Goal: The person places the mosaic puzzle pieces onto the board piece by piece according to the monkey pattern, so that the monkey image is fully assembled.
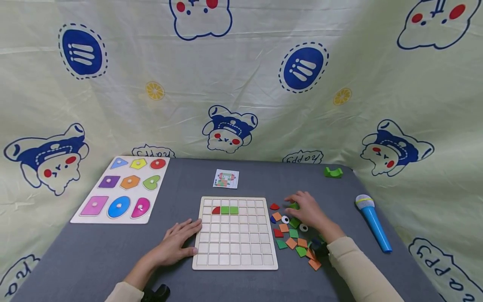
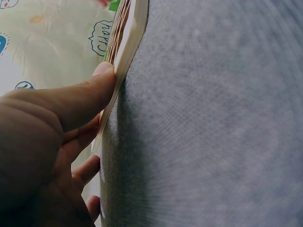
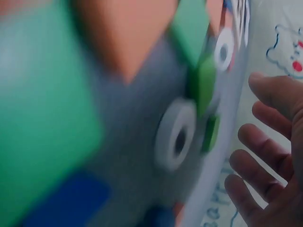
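A pale wooden grid board (image 1: 235,265) lies in the middle of the table, with a red quarter-round piece (image 1: 216,210) and two green square pieces (image 1: 229,210) in one of its upper rows. My left hand (image 1: 177,243) rests at the board's left edge, fingers extended; in the left wrist view its thumb (image 2: 90,97) touches the board's side. Over the loose pieces right of the board, my right hand (image 1: 310,212) reaches with fingertips close to a green piece (image 1: 294,206). The right wrist view has its fingers (image 3: 258,142) spread and loosely bent, nothing between them.
Orange, green and red pieces and white rings (image 1: 303,227) lie scattered right of the board. A small pattern card (image 1: 226,179) sits behind it. Further out are a shape puzzle board (image 1: 86,219) at left, a blue toy microphone (image 1: 377,228) and a green curved block (image 1: 333,172) at right.
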The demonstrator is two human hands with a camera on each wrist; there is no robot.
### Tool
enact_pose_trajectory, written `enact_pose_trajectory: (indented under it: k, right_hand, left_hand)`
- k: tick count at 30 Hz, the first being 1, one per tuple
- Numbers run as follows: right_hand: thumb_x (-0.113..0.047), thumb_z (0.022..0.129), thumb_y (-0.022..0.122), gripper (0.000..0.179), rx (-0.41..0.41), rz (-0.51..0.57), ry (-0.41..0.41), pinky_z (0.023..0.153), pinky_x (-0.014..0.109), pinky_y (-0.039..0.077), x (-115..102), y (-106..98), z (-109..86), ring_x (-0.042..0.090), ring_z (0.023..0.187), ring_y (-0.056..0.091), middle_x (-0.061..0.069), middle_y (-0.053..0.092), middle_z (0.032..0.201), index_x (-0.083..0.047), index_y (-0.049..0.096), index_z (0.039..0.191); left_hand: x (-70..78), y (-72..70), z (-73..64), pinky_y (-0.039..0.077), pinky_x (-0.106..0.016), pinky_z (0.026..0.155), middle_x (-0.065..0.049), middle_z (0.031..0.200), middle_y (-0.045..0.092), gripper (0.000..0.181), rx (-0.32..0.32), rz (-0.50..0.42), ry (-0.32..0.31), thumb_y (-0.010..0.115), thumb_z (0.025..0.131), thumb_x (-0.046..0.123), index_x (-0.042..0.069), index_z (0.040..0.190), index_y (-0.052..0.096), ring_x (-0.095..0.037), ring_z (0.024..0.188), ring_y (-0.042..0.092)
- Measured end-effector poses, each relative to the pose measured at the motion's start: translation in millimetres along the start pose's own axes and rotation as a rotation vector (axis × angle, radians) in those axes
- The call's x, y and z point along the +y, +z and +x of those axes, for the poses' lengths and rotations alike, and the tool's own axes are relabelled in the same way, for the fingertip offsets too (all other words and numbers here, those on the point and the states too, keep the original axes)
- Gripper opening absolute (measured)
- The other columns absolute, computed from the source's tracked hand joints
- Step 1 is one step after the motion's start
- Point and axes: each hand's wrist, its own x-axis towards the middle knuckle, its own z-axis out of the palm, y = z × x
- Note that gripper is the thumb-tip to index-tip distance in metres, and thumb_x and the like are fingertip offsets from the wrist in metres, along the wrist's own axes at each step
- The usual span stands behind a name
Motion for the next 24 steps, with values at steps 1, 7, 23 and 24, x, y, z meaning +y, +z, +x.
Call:
enact_pose_trajectory:
  k: [1, 7, 23, 24]
  right_hand:
    - [-0.028, 0.082, 0.073, 0.035, -0.003, -0.008, 0.002, 0.074, 0.039, 0.044, 5, 0, 0.0, 0.020, 0.089, 0.048, 0.008, 0.061, 0.102, -0.012, 0.067, 0.113]
    - [-0.028, 0.083, 0.072, 0.037, -0.047, -0.036, 0.033, 0.080, 0.046, 0.044, 26, 0, 1.4, 0.025, 0.096, 0.048, 0.012, 0.060, 0.109, -0.011, 0.066, 0.115]
    - [-0.025, 0.084, 0.069, 0.039, -0.142, -0.062, 0.056, 0.079, 0.045, 0.042, 40, 0, 6.9, 0.025, 0.094, 0.047, 0.013, 0.057, 0.108, -0.010, 0.064, 0.120]
    - [-0.025, 0.084, 0.069, 0.039, -0.143, -0.064, 0.054, 0.078, 0.044, 0.042, 40, 0, 6.6, 0.025, 0.094, 0.047, 0.013, 0.057, 0.108, -0.010, 0.065, 0.120]
  left_hand:
    - [-0.1, 0.2, 0.0, 0.009, -0.066, 0.109, -0.010, 0.152, 0.036, 0.067, -0.002, -0.001, -0.002, 0.068, 0.085, 0.026, 0.007, 0.143, 0.041, -0.040, 0.142, 0.024]
    - [-0.2, 1.3, 0.2, 0.008, -0.066, 0.109, -0.010, 0.152, 0.036, 0.067, -0.006, -0.003, -0.009, 0.068, 0.085, 0.026, 0.007, 0.143, 0.041, -0.040, 0.142, 0.023]
    - [-1.7, 2.3, 1.3, 0.009, -0.066, 0.109, -0.009, 0.152, 0.036, 0.066, -0.004, 0.003, -0.013, 0.068, 0.085, 0.025, 0.007, 0.143, 0.041, -0.039, 0.142, 0.023]
    - [-1.5, 2.2, 1.4, 0.009, -0.066, 0.109, -0.009, 0.152, 0.036, 0.066, -0.004, 0.004, -0.013, 0.068, 0.085, 0.025, 0.007, 0.143, 0.041, -0.039, 0.142, 0.023]
